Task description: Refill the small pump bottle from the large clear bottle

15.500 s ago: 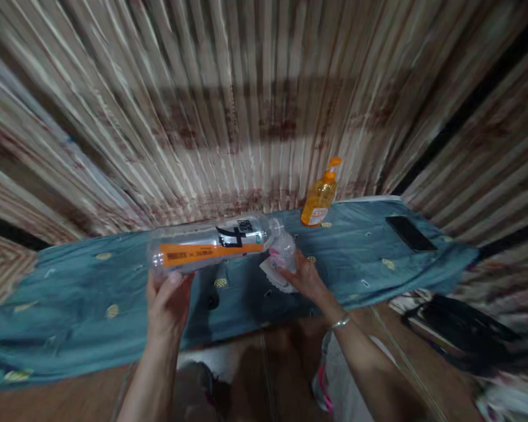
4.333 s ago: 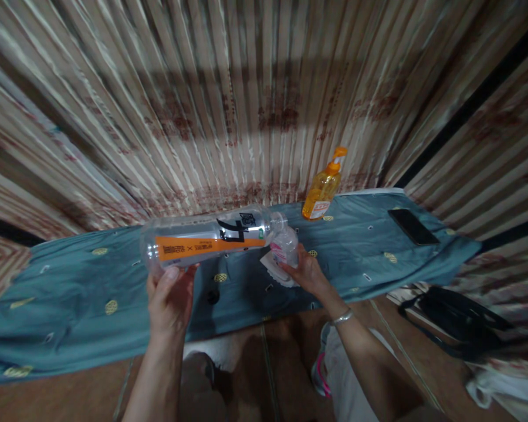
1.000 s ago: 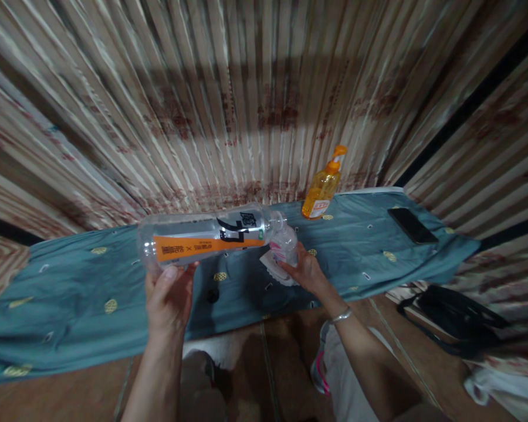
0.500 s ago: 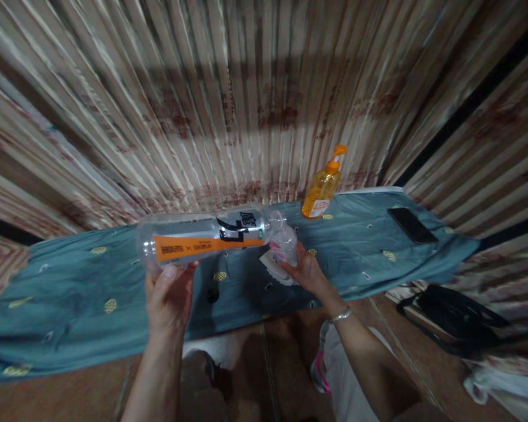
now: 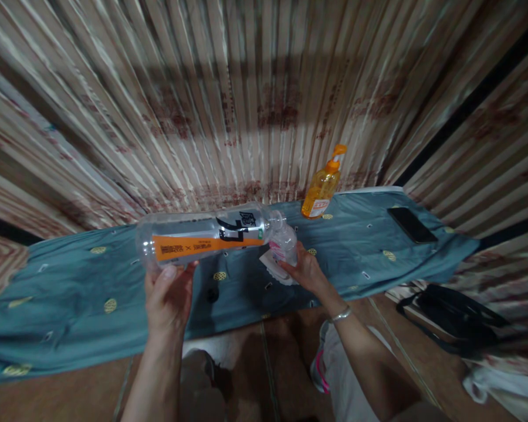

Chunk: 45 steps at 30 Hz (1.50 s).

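While the left hand (image 5: 167, 299) grips the base end of a large clear plastic bottle with an orange label band (image 5: 205, 237), its fingers are curled up around the underside and the thumb tip presses on the near wall, so the grasp is closed firmly on the bottle. That bottle lies almost level in the air above the teal cloth with yellow dots (image 5: 70, 287), its open neck pointing right and meeting the mouth of a small clear plastic bottle with a pink and white label (image 5: 284, 246).

Wrapped round the lower part of the small bottle, the right hand (image 5: 305, 272) holds it upright, its fingers closed on the wall; a silver bracelet (image 5: 341, 315) sits on that wrist. Beneath the small bottle lies a white pad or cloth (image 5: 273, 268), resting on the teal cloth.

Farther back, an orange pump dispenser bottle (image 5: 321, 190) stands upright near the striped curtain (image 5: 246, 99), well apart from both hands. To its right a black phone (image 5: 411, 224) lies flat on the cloth. A black bag (image 5: 457, 319) sits on the floor at the right.
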Tool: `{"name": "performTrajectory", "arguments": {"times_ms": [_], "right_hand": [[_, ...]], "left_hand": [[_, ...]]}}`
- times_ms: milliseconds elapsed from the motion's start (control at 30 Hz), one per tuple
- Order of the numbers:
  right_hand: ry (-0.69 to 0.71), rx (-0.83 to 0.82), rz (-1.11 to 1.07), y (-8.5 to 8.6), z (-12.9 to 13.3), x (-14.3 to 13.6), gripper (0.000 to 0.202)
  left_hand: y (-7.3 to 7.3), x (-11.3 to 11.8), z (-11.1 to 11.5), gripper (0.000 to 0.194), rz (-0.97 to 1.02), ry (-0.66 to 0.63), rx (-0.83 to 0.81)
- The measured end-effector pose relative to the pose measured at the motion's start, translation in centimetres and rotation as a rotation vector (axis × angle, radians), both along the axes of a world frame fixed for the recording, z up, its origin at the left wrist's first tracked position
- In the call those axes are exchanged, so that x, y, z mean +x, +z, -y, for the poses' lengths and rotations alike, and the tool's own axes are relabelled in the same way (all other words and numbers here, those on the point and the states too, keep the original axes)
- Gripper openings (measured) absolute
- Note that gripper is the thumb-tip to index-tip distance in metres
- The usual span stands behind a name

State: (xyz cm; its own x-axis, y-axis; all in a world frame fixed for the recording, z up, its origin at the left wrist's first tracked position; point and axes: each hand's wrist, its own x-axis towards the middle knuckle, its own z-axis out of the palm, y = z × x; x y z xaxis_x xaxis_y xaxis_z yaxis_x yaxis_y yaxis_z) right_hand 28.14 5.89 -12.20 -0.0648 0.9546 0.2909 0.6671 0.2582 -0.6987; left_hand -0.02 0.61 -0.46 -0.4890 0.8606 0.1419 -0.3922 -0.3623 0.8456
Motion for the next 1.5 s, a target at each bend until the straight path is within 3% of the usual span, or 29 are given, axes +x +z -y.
{"name": "performTrajectory", "arguments": {"times_ms": [567,833,1500], "right_hand": [[0.005,-0.018,-0.019,0.11,0.02,-0.01,0.053],[0.027,0.001,-0.024,0.17,-0.06,0.08,0.052],[0.004,-0.015,0.007,0.10,-0.09,0.02,0.054]], "left_hand": [[-0.02,-0.01,-0.15,0.038,0.020,-0.011,0.022],[0.56,0.65,-0.07,0.056,0.088,0.017,-0.004],[-0.30,0.45,-0.47,0.034,0.051,-0.007,0.053]]}}
